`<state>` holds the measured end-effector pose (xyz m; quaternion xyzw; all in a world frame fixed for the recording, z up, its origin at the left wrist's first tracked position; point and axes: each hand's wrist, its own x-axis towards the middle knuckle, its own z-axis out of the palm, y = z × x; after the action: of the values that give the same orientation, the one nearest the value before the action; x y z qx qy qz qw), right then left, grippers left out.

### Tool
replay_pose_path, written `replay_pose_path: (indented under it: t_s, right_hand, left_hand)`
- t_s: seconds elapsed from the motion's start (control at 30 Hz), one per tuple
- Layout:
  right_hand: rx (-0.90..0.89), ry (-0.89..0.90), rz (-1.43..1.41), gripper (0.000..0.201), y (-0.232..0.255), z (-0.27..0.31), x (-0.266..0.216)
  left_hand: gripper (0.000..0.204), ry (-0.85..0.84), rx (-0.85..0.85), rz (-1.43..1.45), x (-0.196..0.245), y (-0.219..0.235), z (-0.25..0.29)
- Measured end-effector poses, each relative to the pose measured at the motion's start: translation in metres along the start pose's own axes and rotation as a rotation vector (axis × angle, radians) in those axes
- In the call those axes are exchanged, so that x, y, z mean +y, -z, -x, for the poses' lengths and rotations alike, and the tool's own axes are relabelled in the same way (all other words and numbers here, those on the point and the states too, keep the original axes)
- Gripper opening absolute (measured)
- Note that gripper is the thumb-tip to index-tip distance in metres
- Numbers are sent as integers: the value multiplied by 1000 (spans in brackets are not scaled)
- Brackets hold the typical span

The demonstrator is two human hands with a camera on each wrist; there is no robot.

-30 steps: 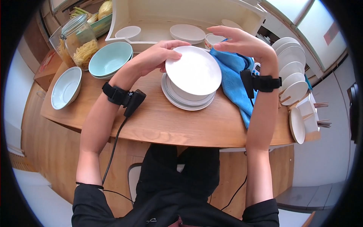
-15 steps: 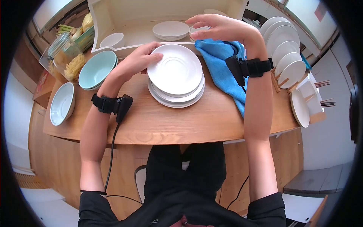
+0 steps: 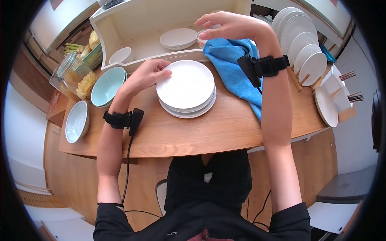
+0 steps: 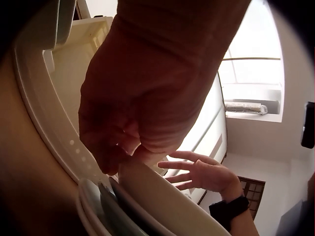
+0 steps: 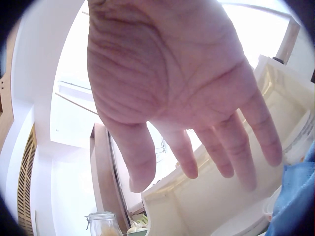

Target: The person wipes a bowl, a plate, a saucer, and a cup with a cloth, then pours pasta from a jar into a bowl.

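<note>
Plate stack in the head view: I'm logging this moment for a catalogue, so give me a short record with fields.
left hand: pinches the top plate's left rim
right hand: raised, fingers extended, holding nothing
top plate: white, over the lower plates; full contact unclear
blue cloth: on the table, right of the plates
pale blue bowls: nested, left of the plates

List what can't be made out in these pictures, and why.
Lower plates, head view: their upper faces, covered by the top plate.
Blue cloth, head view: right edge, behind the right forearm.
Left hand, left wrist view: finger contact details, lost in shadow.
Glass jar, right wrist view: base, cut off by the bottom edge.
</note>
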<state>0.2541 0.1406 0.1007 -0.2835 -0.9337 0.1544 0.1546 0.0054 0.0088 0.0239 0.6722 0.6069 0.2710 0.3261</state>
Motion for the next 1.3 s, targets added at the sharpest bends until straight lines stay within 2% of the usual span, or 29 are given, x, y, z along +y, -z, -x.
replay_pose_path:
  t_s: [0.17, 0.23, 0.37, 0.43, 0.47, 0.5, 0.6, 0.63, 0.7, 0.73, 0.8, 0.83, 0.9, 0.93, 1.03, 1.2, 1.3]
  right_hand:
    - [58, 42, 6, 65, 7, 4, 7]
    - [55, 21, -15, 66, 9, 6, 8]
    - [60, -25, -14, 67, 16, 12, 6]
    - [72, -18, -16, 67, 15, 11, 10]
    - [80, -12, -12, 68, 16, 10, 12]
    - [89, -11, -15, 68, 17, 11, 12]
    - [102, -43, -44, 67, 22, 17, 10]
    - [84, -41, -39, 66, 25, 19, 9]
    - [79, -46, -37, 65, 29, 21, 11]
    - [75, -31, -58, 64, 30, 21, 13]
    - [79, -18, -81, 63, 31, 22, 14]
    - [91, -23, -85, 63, 31, 23, 15]
    - [113, -34, -88, 63, 34, 24, 15]
    - [110, -25, -76, 63, 34, 24, 14]
    - [117, -11, -79, 63, 32, 22, 17]
    - [165, -16, -93, 63, 28, 21, 15]
    - [84, -47, -95, 61, 31, 22, 12]
  left_hand:
    - [39, 3, -63, -76, -4, 3, -6]
    - [44, 28, 32, -113, -4, 10, -10]
    - [47, 64, 59, -144, 10, 23, -24]
    - [48, -53, 85, -341, 11, 35, -42]
    - [51, -38, -27, -358, 10, 45, -56]
    - [51, -40, -27, -368, 12, 46, -65]
    - [54, 106, -1, -77, 10, 50, -96]
    - [54, 99, -5, -91, 5, 53, -109]
    - [53, 258, 104, -231, -4, 56, -135]
    - [53, 251, 101, -241, -10, 56, -146]
    - [54, 417, 172, -184, -28, 56, -165]
    - [54, 410, 171, -191, -41, 56, -172]
    - [44, 448, 21, 167, -60, 58, -182]
    - [33, 476, 75, 210, -64, 54, -182]
    - [27, 527, 54, 179, -85, 57, -191]
    - [19, 545, 41, -25, -70, 62, -179]
    - [16, 506, 87, -42, -71, 79, -176]
